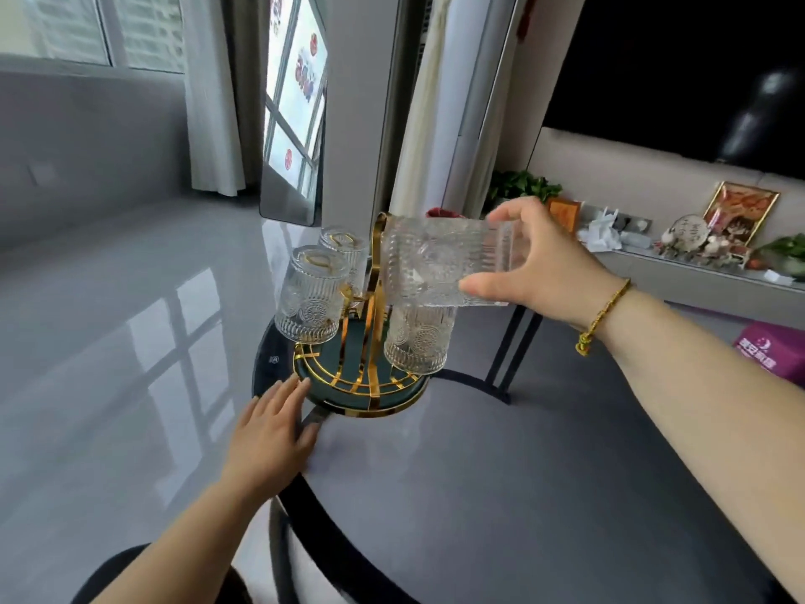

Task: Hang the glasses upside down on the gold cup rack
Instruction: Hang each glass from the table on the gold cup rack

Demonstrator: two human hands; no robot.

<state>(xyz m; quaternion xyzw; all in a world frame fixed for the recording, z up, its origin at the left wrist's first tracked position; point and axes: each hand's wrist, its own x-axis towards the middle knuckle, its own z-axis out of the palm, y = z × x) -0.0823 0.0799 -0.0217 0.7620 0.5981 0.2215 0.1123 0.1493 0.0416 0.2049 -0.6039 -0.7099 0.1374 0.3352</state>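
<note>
The gold cup rack (375, 272) rises from a round green tray with gold bars (348, 392) at the table's far edge. Three ribbed glasses hang upside down on it: one at the left (311, 296), one behind it (346, 250), one at the right (416, 342). My right hand (536, 265) grips another ribbed glass (440, 263), tilted on its side, mouth toward the rack's top handle. My left hand (270, 433) lies flat with fingers spread against the tray's near-left rim.
The grey round table (501, 494) has a dark rim; glossy floor lies to the left. A shelf with ornaments, a framed picture (742, 211) and plants runs along the right wall. A purple box (771, 348) sits lower right. A chair back shows bottom left.
</note>
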